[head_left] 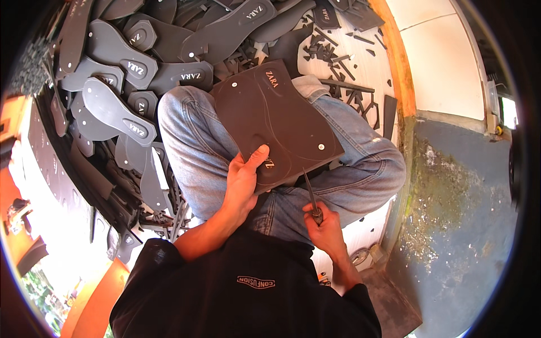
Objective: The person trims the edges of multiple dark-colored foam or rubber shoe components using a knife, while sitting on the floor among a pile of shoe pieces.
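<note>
My left hand (pixel 243 179) grips the near left corner of a dark brown-black foam sheet (pixel 287 115), thumb on top, the other fingers hidden beneath. Two sandal sole outlines, printed labels and small white dots mark the sheet, which lies tilted across my crossed legs. In my right hand (pixel 327 228) is a knife (pixel 311 194), its thin blade pointing up and away from me. The blade's tip is close to the sheet's near edge; whether it touches cannot be told.
A heap of cut dark sandal soles (pixel 121 107) spreads to my left and far side. Foam offcuts (pixel 332 56) litter the pale floor beyond my knee. An orange-yellow edge (pixel 401 62) borders a stained blue-grey floor (pixel 456 214) at right. A brown block (pixel 389 298) stands near my right elbow.
</note>
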{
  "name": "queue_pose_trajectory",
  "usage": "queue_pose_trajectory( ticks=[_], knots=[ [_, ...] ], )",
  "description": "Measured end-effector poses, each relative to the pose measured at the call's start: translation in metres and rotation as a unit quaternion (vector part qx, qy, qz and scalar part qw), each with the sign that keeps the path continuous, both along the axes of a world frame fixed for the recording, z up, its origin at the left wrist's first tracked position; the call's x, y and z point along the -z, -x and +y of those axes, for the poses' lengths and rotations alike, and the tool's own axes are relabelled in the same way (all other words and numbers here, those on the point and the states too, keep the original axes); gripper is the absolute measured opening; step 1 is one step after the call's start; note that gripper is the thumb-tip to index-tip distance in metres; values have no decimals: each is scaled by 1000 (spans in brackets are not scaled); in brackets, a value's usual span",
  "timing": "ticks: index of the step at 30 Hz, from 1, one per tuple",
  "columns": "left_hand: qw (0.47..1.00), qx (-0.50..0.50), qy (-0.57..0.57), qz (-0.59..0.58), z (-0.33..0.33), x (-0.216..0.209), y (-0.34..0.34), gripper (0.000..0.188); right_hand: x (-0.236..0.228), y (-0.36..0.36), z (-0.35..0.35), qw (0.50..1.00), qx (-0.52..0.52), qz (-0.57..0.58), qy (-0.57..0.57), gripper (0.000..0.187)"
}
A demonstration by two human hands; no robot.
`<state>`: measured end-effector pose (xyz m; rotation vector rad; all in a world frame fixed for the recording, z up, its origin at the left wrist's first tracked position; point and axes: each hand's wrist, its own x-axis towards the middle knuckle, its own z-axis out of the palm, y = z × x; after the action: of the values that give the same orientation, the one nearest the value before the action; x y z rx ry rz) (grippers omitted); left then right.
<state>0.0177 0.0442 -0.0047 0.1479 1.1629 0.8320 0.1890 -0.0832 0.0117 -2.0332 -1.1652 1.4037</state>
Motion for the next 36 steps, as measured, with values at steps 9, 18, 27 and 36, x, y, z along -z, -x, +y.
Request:
queue_pose_trajectory(
  ticks=[9, 18, 27, 36],
  knots=[
    [1000, -6, 9, -8, 4, -4, 0, 24, 1, 5, 5, 1000, 1, -28, -1, 10],
    [999, 40, 18, 23, 3, 2, 8, 26, 17, 13, 12, 999, 16, -51, 1, 5],
    [998, 50, 19, 23, 3, 9, 17, 31, 13, 10, 29, 997, -31, -70, 30, 6],
    [998, 56, 25, 20, 5, 7, 20, 25, 20, 6, 46, 991, -87, -99, 1, 5]
  ],
)
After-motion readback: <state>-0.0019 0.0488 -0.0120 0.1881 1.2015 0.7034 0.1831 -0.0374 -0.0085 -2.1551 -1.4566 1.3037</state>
